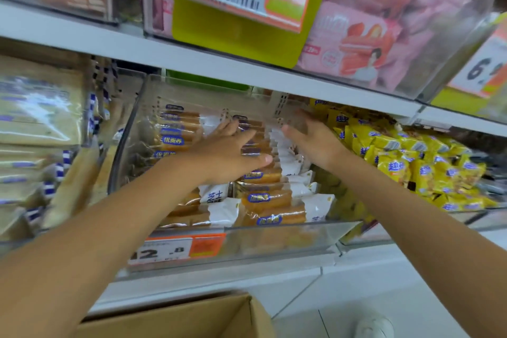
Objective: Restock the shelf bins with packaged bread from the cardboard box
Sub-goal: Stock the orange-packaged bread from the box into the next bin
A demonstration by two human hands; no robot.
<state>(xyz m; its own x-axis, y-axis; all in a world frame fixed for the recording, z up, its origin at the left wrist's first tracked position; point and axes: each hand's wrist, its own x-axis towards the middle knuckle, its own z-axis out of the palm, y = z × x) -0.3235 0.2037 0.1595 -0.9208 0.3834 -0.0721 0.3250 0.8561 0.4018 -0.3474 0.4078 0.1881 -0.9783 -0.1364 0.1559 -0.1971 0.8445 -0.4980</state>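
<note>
Two hands reach into the clear bin (pixel 274 239) on the middle shelf, where packaged bread (pixel 270 196) stands in two rows from near to far. The left hand (pixel 230 153) lies flat on the packs with its fingers straight and spread, holding nothing. The right hand (pixel 310 143) stretches toward the far end of the right row; its fingertips are blurred, so any hold cannot be told. Yellow packets (pixel 411 162) fill the bin to the right. The cardboard box (pixel 192 318) sits near, below the shelf.
</note>
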